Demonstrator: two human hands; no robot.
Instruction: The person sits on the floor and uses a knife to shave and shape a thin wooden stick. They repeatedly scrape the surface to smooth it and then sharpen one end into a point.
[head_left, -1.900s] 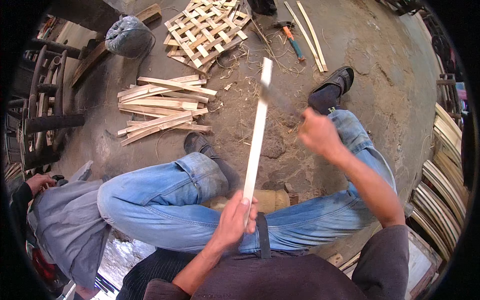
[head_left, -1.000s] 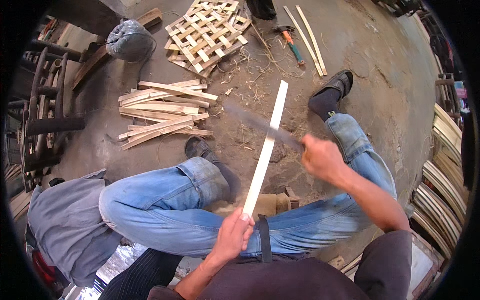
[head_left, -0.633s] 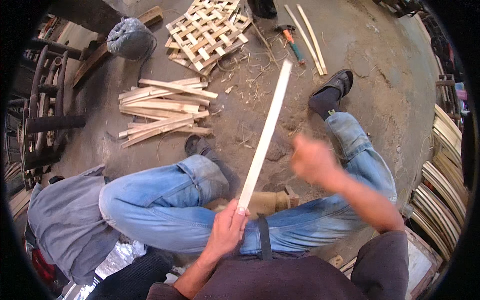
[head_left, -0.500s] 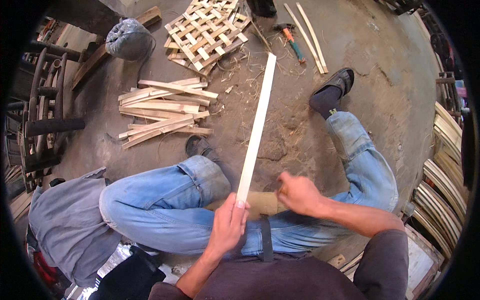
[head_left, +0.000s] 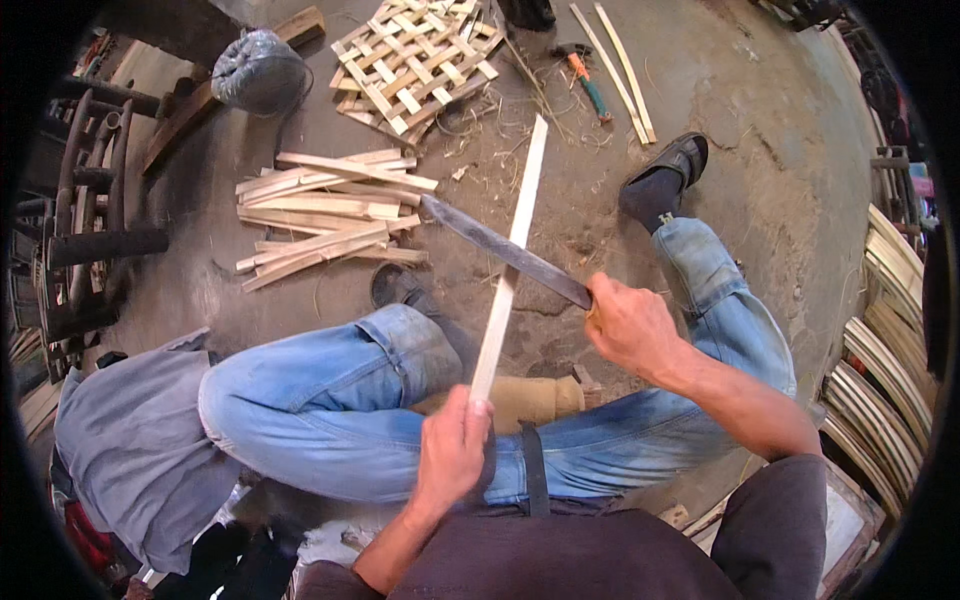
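Your right hand [head_left: 636, 326] is higher now, closed round the knife [head_left: 549, 274], which crosses the strip [head_left: 498, 322]. Your left hand [head_left: 449, 455] grips the strip's near end. One mat [head_left: 408, 100] looks woven; this strip seems unfinished.

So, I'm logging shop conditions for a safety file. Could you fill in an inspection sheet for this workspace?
Surface: rough, patchy brown floor.
Things in hand: pale strip and long knife; the blade crosses over the strip, contact unclear.
Clutter: pile of strips, stacked woven panels, hammer, two loose strips, thin shavings.
Hands: left hand grips the strip's near end; right hand grips the knife's handle.
Cables: none clearly made out.
Surroundings: dark frames at left, curved strips stacked at right.
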